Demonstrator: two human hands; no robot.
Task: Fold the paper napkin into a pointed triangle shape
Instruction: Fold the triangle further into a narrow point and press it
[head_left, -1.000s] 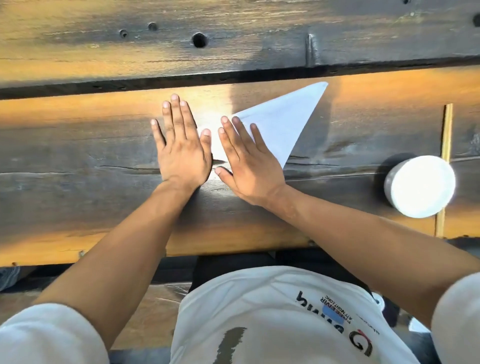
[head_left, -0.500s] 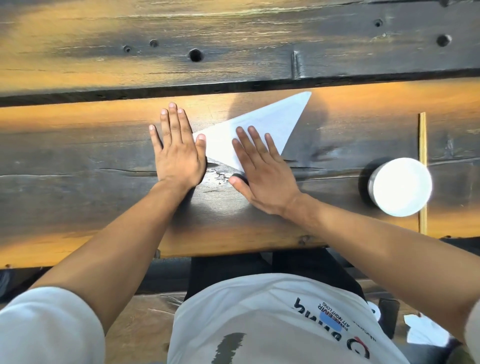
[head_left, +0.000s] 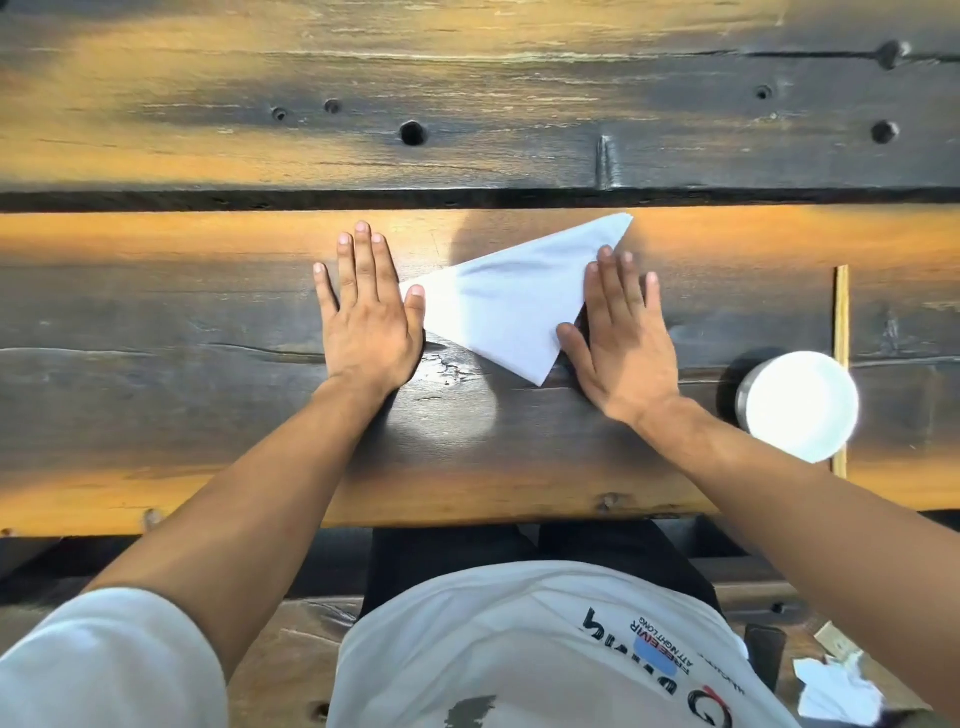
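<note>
A white paper napkin, folded into a flat triangle, is lying on the dark wooden surface, roughly midway along its near plank and closer to the plank's far edge than to the near edge. One sharp tip is pointing toward the far right, one toward the left, and one toward the near edge.

The left hand is lying flat, palm down, fingers spread and straight, just beside the napkin's left tip, with the thumb touching or slightly overlapping that tip. The right hand is also resting flat and open, palm down, along the napkin's right side, its thumb and index finger touching the paper's edge. Neither hand is pinching anything.

A white round container is standing toward the right end of the surface, well apart from the napkin and just beyond the right wrist; its top is appearing as a plain white disc, and whether that is a lid or contents cannot be told. A thin pale wooden strip is running from the far side to the near side just beside it. A dark gap is separating the near plank from the far plank, which is showing several round holes. Crumpled white paper is lying on the floor beyond the near right corner.
</note>
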